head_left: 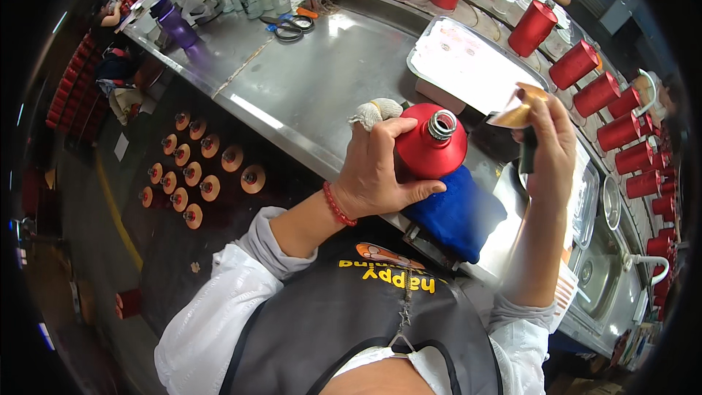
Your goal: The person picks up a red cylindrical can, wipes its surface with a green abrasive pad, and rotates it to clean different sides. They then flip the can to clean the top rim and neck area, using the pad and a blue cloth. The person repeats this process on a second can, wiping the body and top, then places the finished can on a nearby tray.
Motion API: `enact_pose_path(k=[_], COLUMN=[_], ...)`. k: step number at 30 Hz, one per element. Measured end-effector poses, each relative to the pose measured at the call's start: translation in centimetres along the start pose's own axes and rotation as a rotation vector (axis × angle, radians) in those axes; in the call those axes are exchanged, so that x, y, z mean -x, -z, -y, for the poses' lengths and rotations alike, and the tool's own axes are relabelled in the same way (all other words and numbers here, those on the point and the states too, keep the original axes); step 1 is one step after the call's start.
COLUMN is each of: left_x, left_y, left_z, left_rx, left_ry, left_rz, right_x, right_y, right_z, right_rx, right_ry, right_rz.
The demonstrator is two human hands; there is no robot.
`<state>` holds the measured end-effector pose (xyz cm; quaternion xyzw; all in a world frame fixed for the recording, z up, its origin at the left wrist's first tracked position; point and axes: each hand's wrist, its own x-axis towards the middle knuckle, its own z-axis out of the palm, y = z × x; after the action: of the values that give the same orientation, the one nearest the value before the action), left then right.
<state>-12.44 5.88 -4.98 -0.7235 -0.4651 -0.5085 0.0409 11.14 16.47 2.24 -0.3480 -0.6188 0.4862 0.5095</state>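
Note:
My left hand (pixel 369 168) is wrapped round a red bottle (pixel 439 157) with a rounded shoulder. Its uncapped, threaded neck points up toward me, and a white knitted cover (pixel 376 112) sits on one of my fingers. Under the bottle lies a blue cloth (pixel 464 212) on the bench edge. To the right, raised and apart from the bottle, my right hand (pixel 553 139) pinches a curled gold-and-white piece (pixel 521 111), label-like, between thumb and fingers. A dark green object (pixel 528 152) shows beside that palm; whether I grip it too is unclear.
On the steel bench (pixel 344 51) stand a white-lined tray (pixel 475 55), scissors (pixel 292 28) and a purple bottle (pixel 178 27). Red bottles (pixel 574 64) line a curved conveyor at back and right. A sink (pixel 601 278) is at right; several bottles with gold-toned shoulders (pixel 191 173) stand lower left.

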Motion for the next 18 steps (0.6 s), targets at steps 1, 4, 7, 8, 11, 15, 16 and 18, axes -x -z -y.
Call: enact_pose_path(k=[1, 4, 7, 8, 11, 15, 16, 18], left_x=[0.1, 0.9, 0.7, 0.8, 0.8, -0.5, -0.9, -1.6], left_y=[0.1, -0.8, -0.5, -0.5, -0.2, 0.6, 0.7, 0.9], left_z=[0.0, 0.9, 0.3, 0.0, 0.1, 0.3, 0.3, 0.6], left_rx=[0.059, 0.342, 0.21, 0.211, 0.262, 1.143, 1.227, 1.245], left_ry=[0.02, 0.136, 0.118, 0.106, 0.126, 0.484, 0.519, 0.561], left_rz=[0.002, 0.014, 0.001, -0.01, 0.019, -0.044, -0.079, -0.065], right_x=[0.0, -0.2, 1.6, 2.5, 4.9, 5.7, 5.7, 5.7], right_y=[-2.0, -6.2, -8.8, -8.9, -7.9, -7.6, -7.7, -7.7], right_z=[0.9, 3.2, 5.0, 5.1, 2.7, 0.2, 0.0, -0.4], right_rx=[0.009, -0.006, 0.005, 0.057, 0.135, 0.039, -0.016, -0.101], right_ry=[-0.004, 0.02, 0.182, 0.222, 0.229, 0.116, 0.056, -0.045], right_rz=[0.004, 0.076, 0.108, 0.096, 0.058, 0.033, 0.036, 0.039])
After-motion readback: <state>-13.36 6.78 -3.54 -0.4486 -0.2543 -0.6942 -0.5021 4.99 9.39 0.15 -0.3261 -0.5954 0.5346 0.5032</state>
